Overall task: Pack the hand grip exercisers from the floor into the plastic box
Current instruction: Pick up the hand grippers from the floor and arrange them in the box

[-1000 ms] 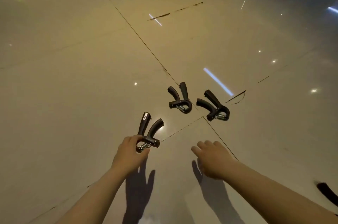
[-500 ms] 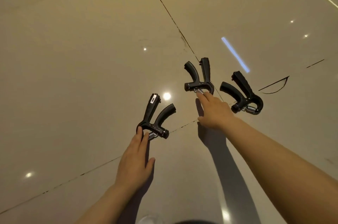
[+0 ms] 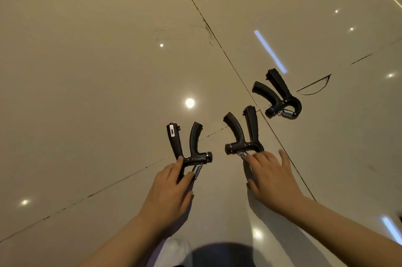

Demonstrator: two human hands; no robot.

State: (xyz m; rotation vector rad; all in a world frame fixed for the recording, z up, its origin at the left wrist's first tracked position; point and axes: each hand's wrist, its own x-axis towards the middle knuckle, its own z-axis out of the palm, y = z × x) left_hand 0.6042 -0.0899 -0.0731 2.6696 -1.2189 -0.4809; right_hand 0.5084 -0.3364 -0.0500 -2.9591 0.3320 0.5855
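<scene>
- Left hand (image 3: 168, 188): fingers pinching the hinge end of the left gripper (image 3: 187, 148), index on the handle base, another finger by the spring.
- Right hand (image 3: 272, 176): fingers spread and fairly straight, tips touching the spring end of the middle gripper (image 3: 242, 136); no closed grasp visible.
- Third gripper (image 3: 277, 95): lying untouched farther right, apart from both hands, on the floor (image 3: 97, 70).
- Box: nowhere in view.
- Risk: middle gripper likely to skid away on the glossy tile under a fingertip push without a curl round it.
- Risk: left pinch near the spring looks shallow; could swing or drop on lifting.
- Risk: third gripper easily left behind.
</scene>
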